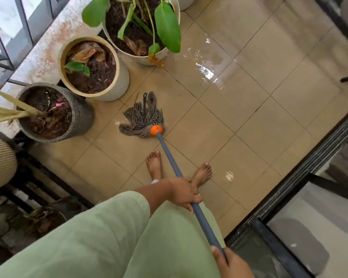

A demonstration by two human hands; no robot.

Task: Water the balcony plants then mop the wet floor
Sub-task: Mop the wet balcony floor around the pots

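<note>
A string mop's grey head (142, 119) with an orange collar (156, 130) lies flat on the beige tiled floor (249, 125), just in front of the plant pots. Its grey-blue handle (170, 157) slants down toward me. My left hand (184, 192) grips the handle midway. My right hand (232, 262) holds the handle's upper end at the bottom edge of the view. A shiny puddle (206, 72) spreads over the tiles to the upper right of the mop. My bare feet (155, 164) stand behind the mop head.
Three potted plants line the left wall: a dark grey pot (80, 115), a cream ribbed pot (117, 89) and a large white pot (147, 57) with broad green leaves. A sliding door track (309, 163) runs along the right. A dark rack (38, 177) stands at lower left.
</note>
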